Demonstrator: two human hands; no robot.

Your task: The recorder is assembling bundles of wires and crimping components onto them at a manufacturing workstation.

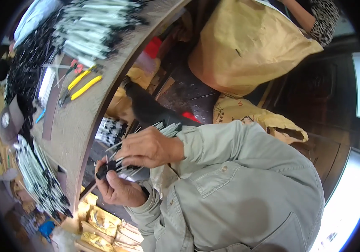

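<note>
My left hand (pixel 121 190) is closed around a small cluster of black pieces (pixel 109 167), held between thumb and fingers. Just above it, my right hand (pixel 148 145) is bent over with fingers pinched on several thin pale sticks (pixel 125 169) that meet the black pieces. Exactly how sticks and black pieces join is hidden by my fingers. More pale sticks (pixel 169 129) show behind my right wrist, over my lap. Beside my hands, below the table edge, sits a bundle of pale sticks with black ends (pixel 110 130).
The table (pixel 83 122) carries a large pile of pale black-tipped sticks (pixel 96 29), loose black pieces (pixel 31 63), yellow-handled pliers (pixel 81 84), a cap (pixel 11 119) and another stick bundle (pixel 41 178). A big brown paper sack (pixel 247 46) stands beyond, near another person's arm (pixel 299 14).
</note>
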